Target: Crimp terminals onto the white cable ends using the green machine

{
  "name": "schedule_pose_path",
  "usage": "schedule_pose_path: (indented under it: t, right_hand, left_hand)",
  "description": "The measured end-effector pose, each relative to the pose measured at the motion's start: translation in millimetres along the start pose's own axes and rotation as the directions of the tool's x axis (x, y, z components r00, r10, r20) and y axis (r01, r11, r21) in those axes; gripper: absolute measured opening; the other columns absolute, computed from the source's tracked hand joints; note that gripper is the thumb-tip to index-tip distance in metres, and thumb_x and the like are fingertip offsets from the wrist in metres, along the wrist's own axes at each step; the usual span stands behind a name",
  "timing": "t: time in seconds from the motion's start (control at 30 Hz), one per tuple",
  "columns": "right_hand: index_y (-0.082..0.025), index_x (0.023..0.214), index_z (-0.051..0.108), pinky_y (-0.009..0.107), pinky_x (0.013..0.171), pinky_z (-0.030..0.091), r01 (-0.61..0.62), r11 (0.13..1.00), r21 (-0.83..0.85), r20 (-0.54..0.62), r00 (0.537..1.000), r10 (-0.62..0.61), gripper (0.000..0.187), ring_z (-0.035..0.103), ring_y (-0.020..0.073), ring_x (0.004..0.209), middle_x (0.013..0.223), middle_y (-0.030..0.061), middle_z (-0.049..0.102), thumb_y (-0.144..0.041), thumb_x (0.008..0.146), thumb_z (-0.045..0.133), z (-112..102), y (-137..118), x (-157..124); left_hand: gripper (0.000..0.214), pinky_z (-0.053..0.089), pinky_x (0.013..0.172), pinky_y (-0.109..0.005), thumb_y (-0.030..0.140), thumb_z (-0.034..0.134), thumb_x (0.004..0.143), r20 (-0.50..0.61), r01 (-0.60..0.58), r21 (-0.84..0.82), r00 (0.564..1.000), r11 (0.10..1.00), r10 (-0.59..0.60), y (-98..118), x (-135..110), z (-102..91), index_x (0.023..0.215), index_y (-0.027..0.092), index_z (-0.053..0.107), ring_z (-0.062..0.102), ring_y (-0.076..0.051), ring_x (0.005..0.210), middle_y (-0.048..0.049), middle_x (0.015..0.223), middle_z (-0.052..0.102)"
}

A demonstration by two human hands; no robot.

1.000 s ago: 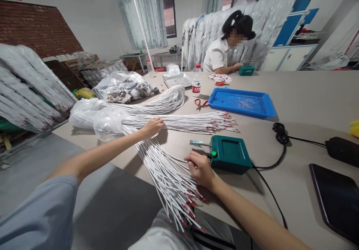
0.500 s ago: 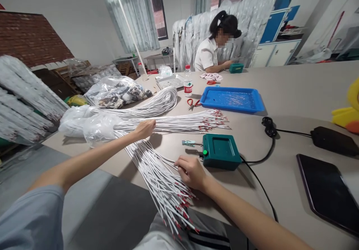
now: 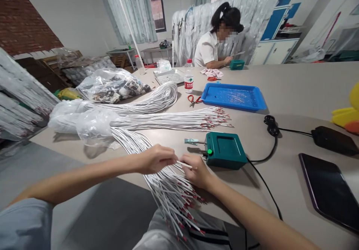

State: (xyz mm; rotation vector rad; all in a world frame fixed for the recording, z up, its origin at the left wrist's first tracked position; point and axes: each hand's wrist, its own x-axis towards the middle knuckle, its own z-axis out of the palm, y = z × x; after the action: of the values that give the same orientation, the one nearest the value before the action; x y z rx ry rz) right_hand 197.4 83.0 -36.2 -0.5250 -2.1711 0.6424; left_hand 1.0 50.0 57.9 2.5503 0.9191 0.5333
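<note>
My left hand (image 3: 155,158) is closed in a pinch on a single white wire (image 3: 183,164), just above the near bundle of white wires with red tips (image 3: 168,188) that hangs over the table's front edge. My right hand (image 3: 196,169) is closed on the same wire's other side, resting on the bundle beside a green box with a green knob (image 3: 226,150). A second bundle (image 3: 179,121) lies farther back, its far end in a clear plastic bag (image 3: 94,126).
A blue tray (image 3: 234,96), red scissors (image 3: 193,99) and a water bottle (image 3: 189,81) stand behind. A black cable (image 3: 270,130) runs to a black adapter (image 3: 332,139); a dark tablet (image 3: 328,190) lies right. Another person (image 3: 215,42) works at the far side.
My left hand has left the far bundle and come back to the near one, meeting my right hand on a single wire. The camera has tilted slightly.
</note>
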Motion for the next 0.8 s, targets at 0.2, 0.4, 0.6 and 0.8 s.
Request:
schedule_pose_path:
  t: [0.2,0.4,0.6,0.8]
  right_hand:
    - [-0.016,0.083,0.060,0.023,0.056,0.043,-0.178,0.967,0.181,-0.151,0.967,0.206,0.019,0.053,0.0116,0.061,0.070,0.0020,0.059,-0.013,0.083,0.042,-3,-4,6]
    - [-0.017,0.102,0.060,0.022,0.053,0.043,-0.323,0.832,0.452,-0.157,0.889,0.430,0.021,0.052,0.0103,0.063,0.080,0.0028,0.056,-0.025,0.086,0.050,-1,-7,11]
    - [-0.019,0.091,0.064,0.024,0.062,0.047,-0.313,0.833,0.456,-0.219,0.868,0.446,0.012,0.057,0.0132,0.075,0.083,0.0034,0.059,-0.026,0.083,0.058,-1,-12,10]
    - [-0.020,0.088,0.067,0.024,0.058,0.042,-0.280,0.854,0.438,-0.252,0.874,0.415,0.009,0.052,0.0114,0.068,0.076,0.0012,0.055,-0.019,0.082,0.059,-3,-12,11]
  left_hand:
    - [0.020,0.045,0.056,-0.019,0.023,0.048,0.089,-0.192,-0.082,-0.345,0.981,0.935,0.015,-5,15,34.4,0.085,0.012,0.064,0.055,-0.010,0.059,-0.0088,0.071,0.063]
    - [0.027,0.043,0.045,-0.019,0.035,0.059,0.083,-0.271,0.004,-0.665,0.930,0.747,-0.247,-41,26,52.0,0.081,0.009,0.066,0.054,-0.007,0.049,-0.0051,0.071,0.056]
    - [0.031,0.040,0.049,-0.019,0.038,0.061,0.081,-0.165,0.107,-0.748,0.926,0.655,-0.339,-42,21,52.6,0.076,0.008,0.066,0.050,-0.008,0.051,-0.0028,0.060,0.056]
    - [0.027,0.038,0.052,-0.020,0.032,0.059,0.083,-0.186,0.120,-0.671,0.928,0.732,-0.322,-43,19,52.9,0.075,0.008,0.067,0.048,-0.009,0.054,-0.0048,0.061,0.059]
